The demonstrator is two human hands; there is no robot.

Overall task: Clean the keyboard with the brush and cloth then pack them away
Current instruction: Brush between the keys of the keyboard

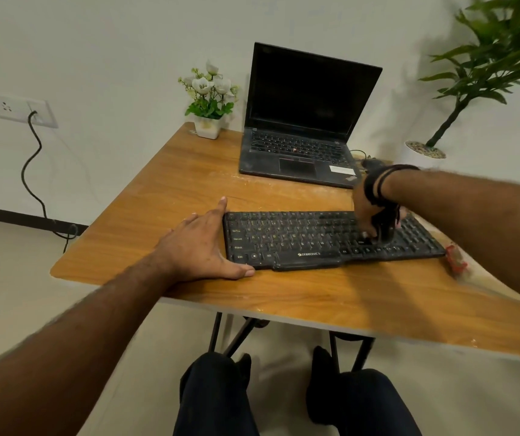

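A black keyboard (299, 240) lies flat near the front of the wooden table (189, 171). My left hand (202, 247) rests open on the table, its thumb and fingers braced against the keyboard's left end. My right hand (367, 212) hovers over the keyboard's right half, blurred, gripping a dark brush (384, 225) whose bristles touch the keys. A small red and grey object (457, 258), blurred, lies on the table just past the keyboard's right end; I cannot tell whether it is the cloth.
An open black laptop (302, 127) stands behind the keyboard with a cable at its right. A small white flower pot (208, 127) sits at the table's back left corner. A large potted plant (425, 152) stands right of the table. My knees are under the front edge.
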